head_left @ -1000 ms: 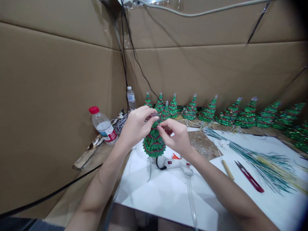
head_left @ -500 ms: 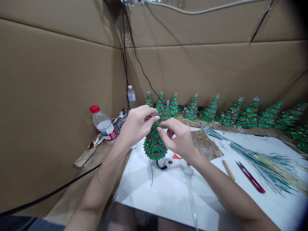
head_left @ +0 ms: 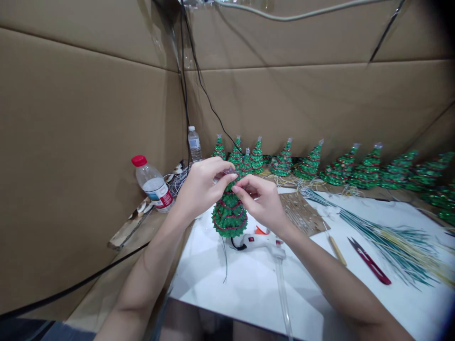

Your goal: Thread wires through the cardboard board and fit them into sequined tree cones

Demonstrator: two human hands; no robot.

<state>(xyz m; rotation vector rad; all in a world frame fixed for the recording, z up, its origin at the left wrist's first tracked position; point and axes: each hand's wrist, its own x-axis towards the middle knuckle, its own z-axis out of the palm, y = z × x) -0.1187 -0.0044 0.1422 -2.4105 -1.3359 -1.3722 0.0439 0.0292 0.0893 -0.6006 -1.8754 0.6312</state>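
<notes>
A small green tinsel Christmas tree (head_left: 230,215) with red garland hangs upright in front of me, a thin wire (head_left: 225,260) trailing from its base. My left hand (head_left: 204,184) grips the tree at its top, where a clear, shiny topper partly shows between finger and thumb. Close beside it, my right hand (head_left: 261,199) is closed in a pinch at the upper right of the tree. Whatever lies between those fingertips is too small or hidden to make out. Below and behind the tree lies a white glue gun (head_left: 261,241) with a clear glue stick (head_left: 283,289) in it.
Several finished-looking trees (head_left: 313,163) line the back cardboard wall (head_left: 302,104). Right on the white board (head_left: 313,293) are red thread snips (head_left: 371,263), a wooden-handled awl (head_left: 337,251) and bundled green wires (head_left: 384,237). A red-capped bottle (head_left: 152,187) stands left, a smaller bottle (head_left: 194,144) behind.
My right hand's fingers have drawn closer together and nearer the left thumb at the treetop. The trailing wire has swung slightly; the tree stays almost in place.
</notes>
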